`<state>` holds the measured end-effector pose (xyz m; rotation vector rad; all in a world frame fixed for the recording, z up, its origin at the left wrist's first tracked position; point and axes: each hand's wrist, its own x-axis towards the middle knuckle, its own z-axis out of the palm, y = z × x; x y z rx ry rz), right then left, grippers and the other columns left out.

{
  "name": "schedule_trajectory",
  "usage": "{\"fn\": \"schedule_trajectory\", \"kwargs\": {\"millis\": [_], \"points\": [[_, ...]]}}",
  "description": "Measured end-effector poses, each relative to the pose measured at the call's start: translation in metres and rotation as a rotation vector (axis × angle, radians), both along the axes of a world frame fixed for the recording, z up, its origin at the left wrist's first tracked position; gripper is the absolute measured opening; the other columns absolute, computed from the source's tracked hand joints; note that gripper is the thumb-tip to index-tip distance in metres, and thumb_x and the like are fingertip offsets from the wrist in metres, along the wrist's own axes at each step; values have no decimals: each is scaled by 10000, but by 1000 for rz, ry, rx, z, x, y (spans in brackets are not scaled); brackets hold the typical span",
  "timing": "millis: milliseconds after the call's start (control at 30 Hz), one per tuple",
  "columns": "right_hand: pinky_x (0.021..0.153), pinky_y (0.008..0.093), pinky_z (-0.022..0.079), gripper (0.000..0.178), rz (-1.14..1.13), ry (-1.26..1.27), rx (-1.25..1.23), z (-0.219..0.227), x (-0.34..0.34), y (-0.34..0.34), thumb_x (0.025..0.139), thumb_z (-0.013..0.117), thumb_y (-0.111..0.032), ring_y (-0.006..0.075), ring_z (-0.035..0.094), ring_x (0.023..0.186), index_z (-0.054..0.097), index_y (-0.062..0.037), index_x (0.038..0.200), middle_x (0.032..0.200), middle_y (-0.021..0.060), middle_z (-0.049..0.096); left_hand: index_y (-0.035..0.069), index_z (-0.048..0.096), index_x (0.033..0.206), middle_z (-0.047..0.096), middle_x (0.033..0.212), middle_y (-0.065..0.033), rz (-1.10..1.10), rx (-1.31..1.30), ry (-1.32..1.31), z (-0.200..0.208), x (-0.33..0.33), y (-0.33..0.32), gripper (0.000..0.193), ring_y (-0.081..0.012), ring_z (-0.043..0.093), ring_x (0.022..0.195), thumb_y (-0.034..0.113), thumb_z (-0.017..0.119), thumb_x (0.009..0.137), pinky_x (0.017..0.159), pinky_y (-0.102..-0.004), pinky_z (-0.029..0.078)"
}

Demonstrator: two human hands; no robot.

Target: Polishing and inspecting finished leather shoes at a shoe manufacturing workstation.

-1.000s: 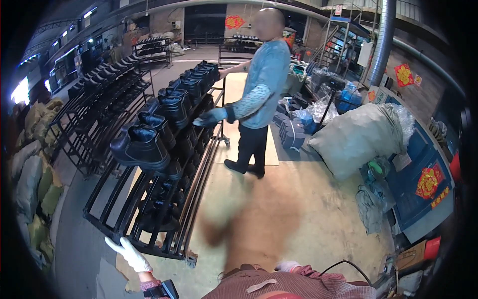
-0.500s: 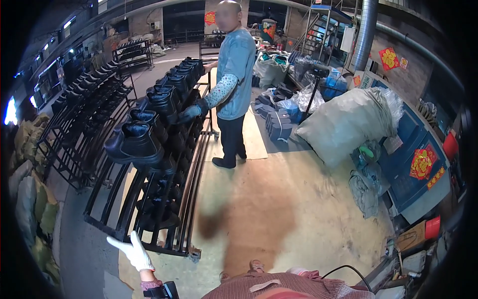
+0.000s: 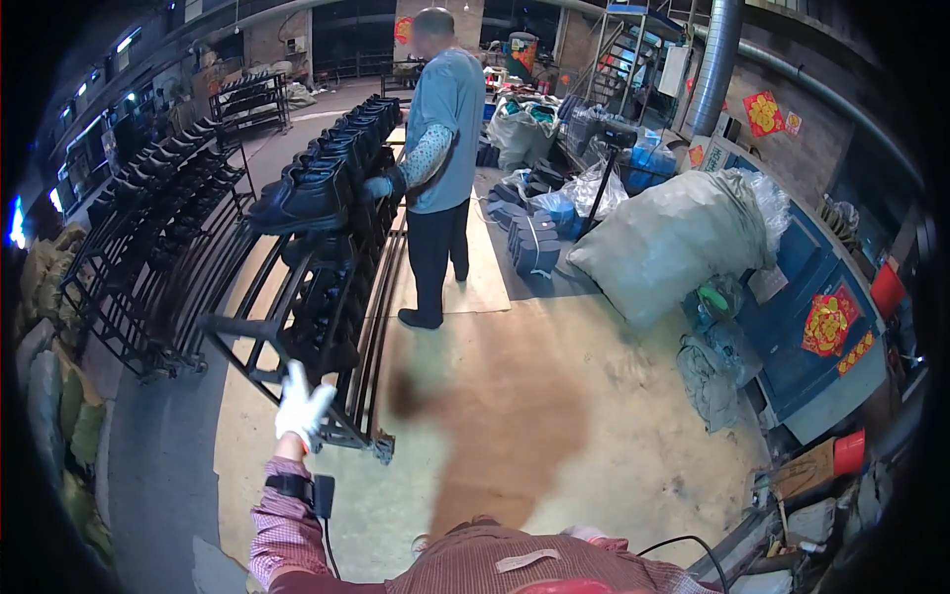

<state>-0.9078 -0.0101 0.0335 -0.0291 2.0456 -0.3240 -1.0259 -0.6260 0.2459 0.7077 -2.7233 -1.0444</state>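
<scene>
My left hand (image 3: 302,408), in a white glove, reaches up to the near end of a black metal shoe rack (image 3: 237,326). Its fingers are spread, and the fingertips overlap the rack's end frame; whether they touch it I cannot tell. Black shoes (image 3: 307,201) stand in a long row along the rack's top, with more on the tiers below. A co-worker (image 3: 445,129) in a blue-grey top stands at the rack's right side, one gloved hand by the shoes. My right hand is out of view.
Another shoe rack (image 3: 148,213) stands to the left, with stuffed sacks (image 3: 45,386) near it. On the right are a large pale sack (image 3: 673,243), tied bundles of dark pieces (image 3: 534,245) and a blue panel (image 3: 802,327). Pale sheeting (image 3: 594,396) covers the floor ahead.
My left hand has moved right and forward to the rack's end. The loaded rack has shifted away from me and turned slightly. The co-worker's head has turned toward the rack.
</scene>
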Motion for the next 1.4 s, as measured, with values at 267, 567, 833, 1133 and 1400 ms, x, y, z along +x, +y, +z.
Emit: {"fn": "schedule_trajectory", "kwargs": {"millis": [267,567,833,1133,1400], "points": [[1019,420,483,599,396,402,-75,-216,13,72,831,605,-572,341,617,1214,689,-167,1265,1289,138,668,45,263,1569,376,1558,-249,-422,253,-601,-214,144,113,950,-391,380,1434,675,522,907,1183,-395,305],[1031,430,477,553,458,-41,177,-203,-102,-20,837,619,-533,324,616,1212,691,-191,1266,1300,111,667,6,445,1484,459,1514,-226,508,468,-891,-354,378,89,890,-348,412,1432,657,513,881,1166,-387,327],[1058,360,478,358,956,147,23,-228,-253,-226,934,546,-379,258,569,1280,712,-236,1218,1406,26,597,49,659,1258,729,1108,-174,801,1350,-350,-439,338,37,682,-296,678,1011,622,527,912,897,-426,483],[989,421,485,516,924,282,-309,-76,-274,-532,894,599,-433,333,625,1171,658,-104,1286,1249,159,675,-21,375,1508,435,1532,-224,656,457,-237,-313,160,-227,865,-360,379,1448,622,475,938,1177,-393,308],[934,453,515,448,1202,165,74,-108,-357,-622,866,595,-425,336,642,1139,696,-152,1207,1207,119,696,78,337,1553,481,1495,-222,177,346,-562,-376,133,-371,901,-349,469,1388,681,489,901,1108,-412,398]]}}
